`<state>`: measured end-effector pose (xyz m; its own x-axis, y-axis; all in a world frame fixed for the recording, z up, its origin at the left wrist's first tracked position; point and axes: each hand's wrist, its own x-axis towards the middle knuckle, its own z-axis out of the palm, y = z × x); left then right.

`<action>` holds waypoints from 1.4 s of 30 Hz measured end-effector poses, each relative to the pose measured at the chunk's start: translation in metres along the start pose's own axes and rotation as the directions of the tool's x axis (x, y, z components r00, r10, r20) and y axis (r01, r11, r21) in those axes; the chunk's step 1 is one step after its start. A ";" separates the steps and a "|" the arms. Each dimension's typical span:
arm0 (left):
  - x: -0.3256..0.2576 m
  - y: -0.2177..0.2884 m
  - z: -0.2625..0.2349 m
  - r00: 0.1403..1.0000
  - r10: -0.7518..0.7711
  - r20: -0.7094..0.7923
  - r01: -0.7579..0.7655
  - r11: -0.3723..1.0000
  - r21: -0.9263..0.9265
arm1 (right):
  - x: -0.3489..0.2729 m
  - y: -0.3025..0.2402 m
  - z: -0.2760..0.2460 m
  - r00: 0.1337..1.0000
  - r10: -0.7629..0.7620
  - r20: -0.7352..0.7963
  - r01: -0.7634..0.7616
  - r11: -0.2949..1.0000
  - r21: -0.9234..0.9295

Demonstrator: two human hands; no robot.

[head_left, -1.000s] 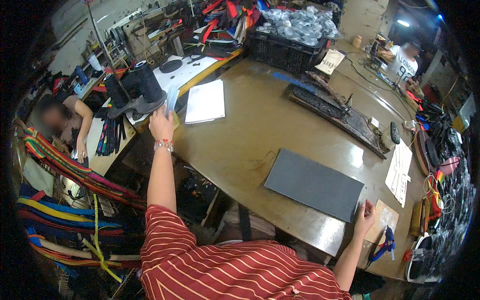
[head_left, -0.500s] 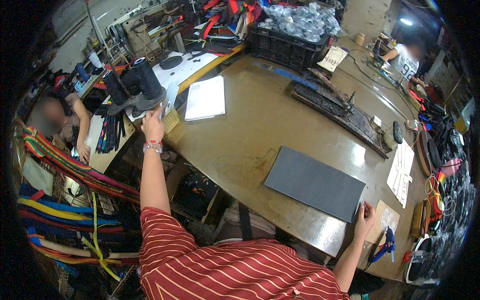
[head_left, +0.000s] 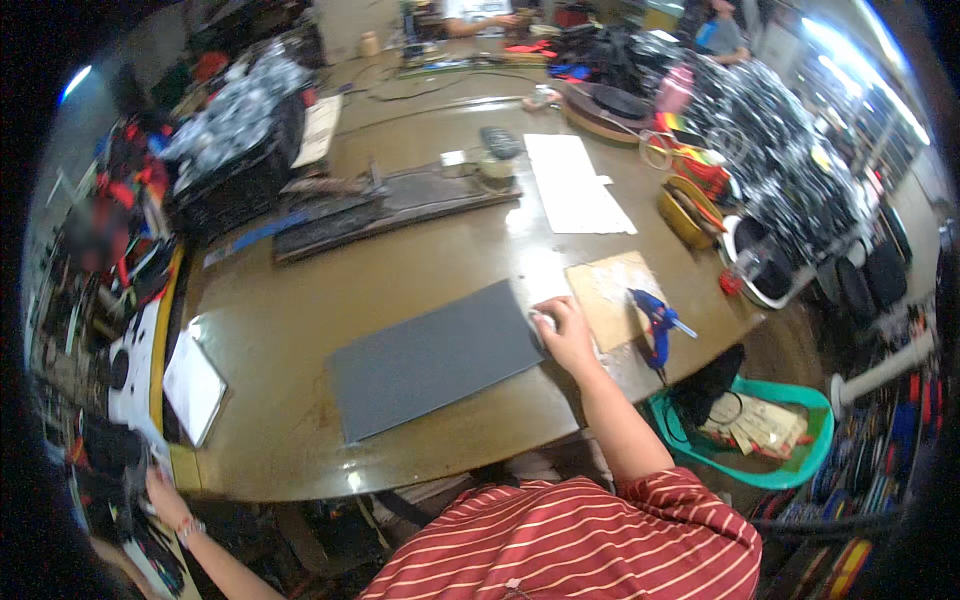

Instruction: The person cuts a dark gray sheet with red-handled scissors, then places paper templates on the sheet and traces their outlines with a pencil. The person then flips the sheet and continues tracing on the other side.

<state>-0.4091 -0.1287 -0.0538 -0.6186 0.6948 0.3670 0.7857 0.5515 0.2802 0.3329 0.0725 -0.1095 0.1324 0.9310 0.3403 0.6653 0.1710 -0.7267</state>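
One brown table (head_left: 440, 282) amid clutter (head_left: 785, 140), grips of right hand (head_left: 565, 332) and left hand (head_left: 168, 502) unclear

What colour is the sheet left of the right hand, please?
Dark grey; the head view shows the sheet best.

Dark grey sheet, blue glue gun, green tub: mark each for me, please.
Dark grey sheet (head_left: 437, 360), head view: middle of its top face.
Blue glue gun (head_left: 656, 320), head view: its body.
Green tub (head_left: 822, 445), head view: its right-hand rim.

Matt sheet (head_left: 435, 362), glossy tabletop (head_left: 270, 310)
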 end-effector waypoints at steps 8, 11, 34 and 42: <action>-0.100 0.274 -0.031 0.802 0.413 -0.432 -0.591 0.659 -0.466 | -0.003 -0.123 -0.029 0.909 -0.226 0.349 0.151 0.962 0.230; -0.157 0.394 -0.006 0.262 0.899 -0.350 -0.918 0.121 -0.377 | -0.011 -0.167 -0.012 0.686 -0.469 0.557 0.511 0.855 0.091; -0.068 0.458 0.143 0.457 0.889 0.001 -0.784 0.404 -0.471 | 0.230 0.098 -0.074 0.782 0.596 -0.185 -0.578 0.580 -0.574; -0.039 0.468 0.126 0.375 0.921 -0.105 -0.817 0.275 -0.508 | 0.254 0.057 -0.112 0.955 0.122 -0.271 -0.267 0.755 -0.599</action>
<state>-0.0183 0.1605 -0.0488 0.4927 0.7200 0.4887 0.7248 -0.6503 0.2275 0.4867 0.2823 0.0027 0.4069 0.8224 0.3976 0.9072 -0.3127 -0.2816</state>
